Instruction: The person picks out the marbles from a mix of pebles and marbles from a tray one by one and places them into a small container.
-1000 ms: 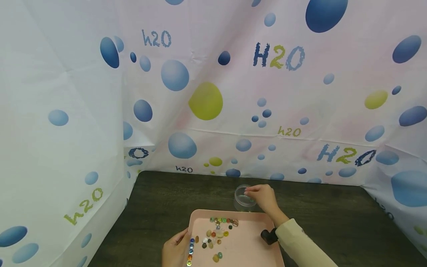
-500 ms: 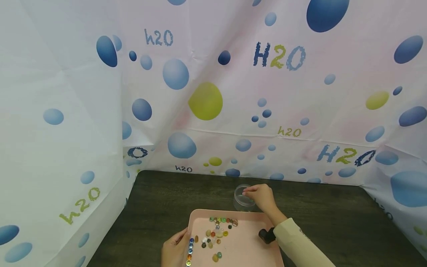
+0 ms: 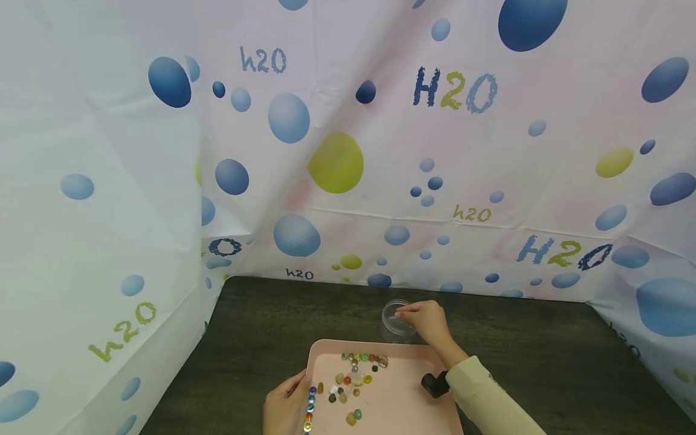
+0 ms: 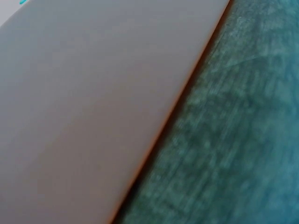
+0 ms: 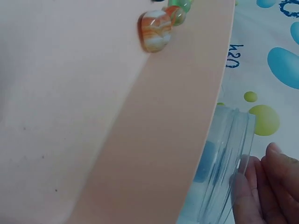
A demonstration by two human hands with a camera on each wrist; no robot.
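Past second: no clear change. Stones lie in the tray as before. Left hand: grip holding the tray's left rim. Right hand: grip narrow at the jar, beyond the tray; contents, if any, cannot tell. No transfer observed; work apparently paused.

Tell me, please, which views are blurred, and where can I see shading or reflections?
Left wrist view: dim and soft, with the tray nearly featureless and the table tinted teal; right wrist view: a darker diagonal-edged area on the tray, perhaps shadow, and pale reflections on the clear container; head view: fairly even light, grey shading along folds of the backdrop.
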